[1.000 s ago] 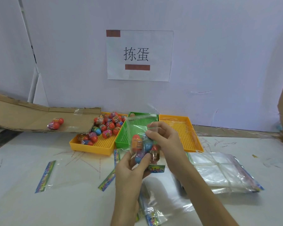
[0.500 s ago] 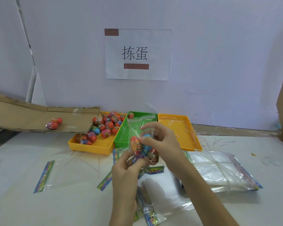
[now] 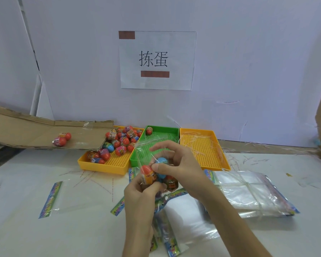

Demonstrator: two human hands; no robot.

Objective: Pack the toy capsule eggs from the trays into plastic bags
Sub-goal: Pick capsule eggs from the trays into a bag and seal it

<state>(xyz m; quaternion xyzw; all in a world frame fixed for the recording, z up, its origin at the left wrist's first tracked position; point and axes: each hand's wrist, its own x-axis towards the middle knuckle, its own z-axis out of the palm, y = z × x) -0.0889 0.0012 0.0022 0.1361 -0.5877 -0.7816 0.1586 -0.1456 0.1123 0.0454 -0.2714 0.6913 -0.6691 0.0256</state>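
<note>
Both hands hold one clear plastic bag (image 3: 144,147) above the table, a little in front of the green tray (image 3: 163,131). The bag holds several capsule eggs (image 3: 148,175), orange, blue and dark red. My left hand (image 3: 140,193) grips the bag's lower end from below. My right hand (image 3: 176,164) pinches the bag over the blue egg, thumb and fingers curled round it. The left yellow tray (image 3: 109,166) holds several loose eggs (image 3: 121,140). One egg (image 3: 149,130) lies in the green tray's far corner. The right yellow tray (image 3: 202,151) holds no eggs.
Two eggs (image 3: 62,139) in a bag lie on a cardboard ramp (image 3: 35,134) at the left. A bundled stack of bags (image 3: 248,193) sits at the right. Loose flat bags (image 3: 50,200) lie on the white table, some under my arms (image 3: 167,236).
The bag's open top has folded down from upright. My right hand has moved lower onto the eggs and pinches the plastic there; the left hand holds on below.
</note>
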